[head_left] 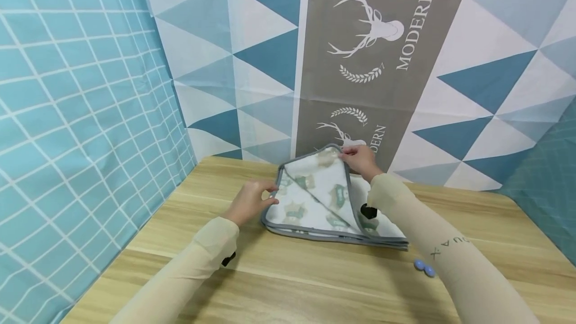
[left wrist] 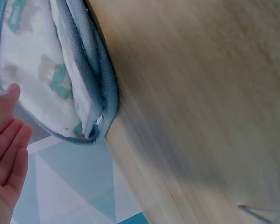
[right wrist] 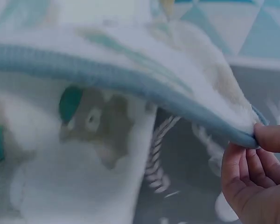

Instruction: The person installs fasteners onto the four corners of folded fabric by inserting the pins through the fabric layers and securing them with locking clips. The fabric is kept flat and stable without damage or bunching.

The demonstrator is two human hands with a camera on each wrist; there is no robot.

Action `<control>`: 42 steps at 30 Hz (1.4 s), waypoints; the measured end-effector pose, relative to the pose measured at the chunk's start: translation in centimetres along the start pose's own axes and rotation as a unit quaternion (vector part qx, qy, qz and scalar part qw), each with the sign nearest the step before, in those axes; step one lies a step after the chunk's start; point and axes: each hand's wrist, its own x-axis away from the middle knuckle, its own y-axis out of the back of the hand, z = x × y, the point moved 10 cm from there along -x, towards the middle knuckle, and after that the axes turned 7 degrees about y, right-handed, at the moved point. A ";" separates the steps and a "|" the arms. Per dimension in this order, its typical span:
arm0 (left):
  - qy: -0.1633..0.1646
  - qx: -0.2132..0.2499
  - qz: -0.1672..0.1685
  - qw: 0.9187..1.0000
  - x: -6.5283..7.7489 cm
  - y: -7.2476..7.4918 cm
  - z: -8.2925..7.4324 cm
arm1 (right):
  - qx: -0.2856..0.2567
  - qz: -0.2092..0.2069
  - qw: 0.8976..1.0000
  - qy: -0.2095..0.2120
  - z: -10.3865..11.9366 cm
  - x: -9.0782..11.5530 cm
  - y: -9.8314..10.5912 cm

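Note:
A folded fleece blanket, white with a bear print and grey-blue edging, lies on the wooden table. My right hand pinches one corner of its top layer between thumb and fingers, holding it up toward the back. In the right wrist view that lifted corner hangs from my fingertips, and the layer beneath shows under its edging. My left hand is at the left edge of the blanket, thumb and fingers apart. Its fingers look fairly straight in the left wrist view, beside the stacked folds.
Two small blue oval pieces lie on the table near my right forearm. A patterned cloth with triangles and deer heads hangs right behind the table. Blue checked cloth covers the left side.

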 end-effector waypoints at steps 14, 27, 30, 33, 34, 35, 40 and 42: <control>0.053 -0.037 0.051 0.997 1.5 1.5 1.8 | 0.044 -0.022 0.996 -0.077 -7.1 -0.7 -1.0; 0.075 -0.050 0.084 0.992 4.2 3.4 2.9 | 0.169 0.016 0.978 0.122 -0.4 -0.4 -1.1; 0.065 -0.055 0.089 0.992 4.9 3.6 3.0 | 0.160 0.050 0.970 0.176 3.2 1.3 -3.2; 0.065 -0.058 0.102 0.991 5.5 3.7 3.1 | 0.155 0.099 0.955 0.232 6.2 3.8 -6.0; 0.066 -0.058 0.107 0.990 5.8 3.8 3.2 | 0.154 0.115 0.947 0.256 7.1 4.8 -7.0; 0.069 -0.059 0.113 0.989 6.0 3.8 3.2 | 0.156 0.131 0.938 0.282 8.0 5.9 -8.0; 0.068 -0.062 0.169 0.981 7.1 3.6 3.3 | 0.150 0.218 0.886 0.381 10.9 10.8 -12.0; 0.056 -0.062 0.201 0.976 7.7 3.1 3.1 | 0.150 0.246 0.874 0.391 11.3 12.1 -13.1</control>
